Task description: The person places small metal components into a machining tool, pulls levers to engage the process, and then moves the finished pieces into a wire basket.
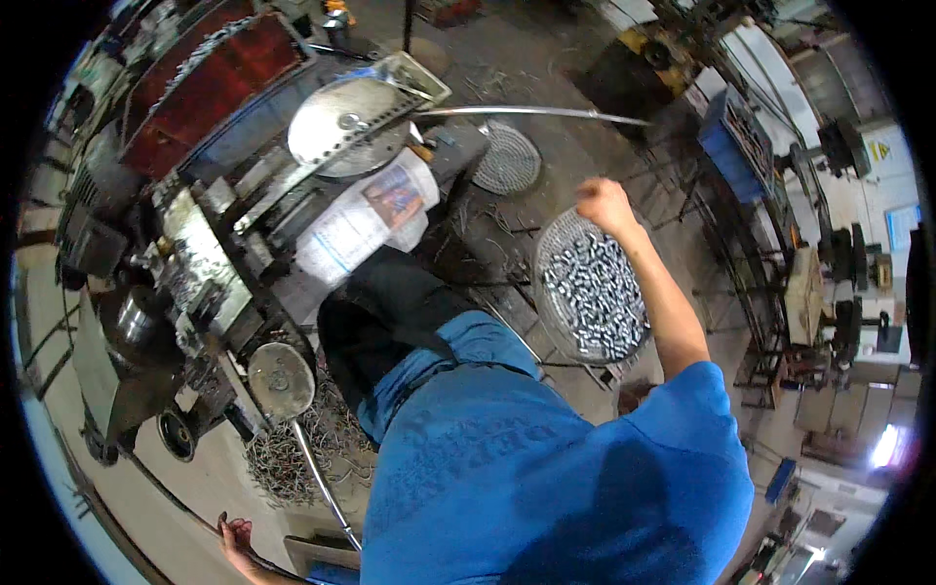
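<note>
My right hand [604,205] is over the far rim of a round mesh basket [548,310], its fingers curled inward. Whatever those fingers hold, if anything, is hidden. Many small shiny metal cylinders [597,297] fill the basket. Out at the lower left is my left hand [236,539], fingers apart and loosely bent, with no object visible in it. A thin dark rod [171,495] runs up to that hand; I cannot tell whether they touch. Nearer my body, a bright metal bar [322,483] slants down from a round metal disc [282,380].
Ahead to the left stands a greasy machine with a large round plate [341,122] and a printed sheet [375,214]. A long bar [546,113] sticks out rightward over a second mesh basket [507,158]. Red bins [219,83], metal scrap [307,453] and a blue crate [736,146] surround me.
</note>
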Demonstrator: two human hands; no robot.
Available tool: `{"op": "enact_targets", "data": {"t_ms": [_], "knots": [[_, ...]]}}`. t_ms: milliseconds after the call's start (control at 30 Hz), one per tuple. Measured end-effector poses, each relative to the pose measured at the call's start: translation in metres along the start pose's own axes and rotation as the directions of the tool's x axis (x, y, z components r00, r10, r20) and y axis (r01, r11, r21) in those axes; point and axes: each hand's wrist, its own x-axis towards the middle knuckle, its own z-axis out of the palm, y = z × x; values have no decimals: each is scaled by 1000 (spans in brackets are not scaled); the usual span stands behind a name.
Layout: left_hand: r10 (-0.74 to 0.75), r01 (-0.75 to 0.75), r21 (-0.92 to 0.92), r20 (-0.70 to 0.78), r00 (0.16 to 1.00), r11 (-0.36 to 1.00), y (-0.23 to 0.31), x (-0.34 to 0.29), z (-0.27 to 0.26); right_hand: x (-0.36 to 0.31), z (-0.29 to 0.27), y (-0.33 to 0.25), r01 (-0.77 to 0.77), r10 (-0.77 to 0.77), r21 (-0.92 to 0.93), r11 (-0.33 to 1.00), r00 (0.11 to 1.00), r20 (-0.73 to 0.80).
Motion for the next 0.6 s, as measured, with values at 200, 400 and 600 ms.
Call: {"op": "enact_targets", "data": {"t_ms": [200, 400, 600], "knots": [[-31, 33, 47, -39, 999, 998, 35, -2, 52, -120, 60, 94, -220, 256, -211, 953, 953, 165], [-26, 29, 49, -49, 998, 998, 21, 3, 35, -94, 85, 86, -161, 182, -165, 973, 977, 116], [10, -4, 60, -92, 996, 998, 23, 4, 41, -75, 80, 91, -177, 285, -302, 937, 888, 362]]}}
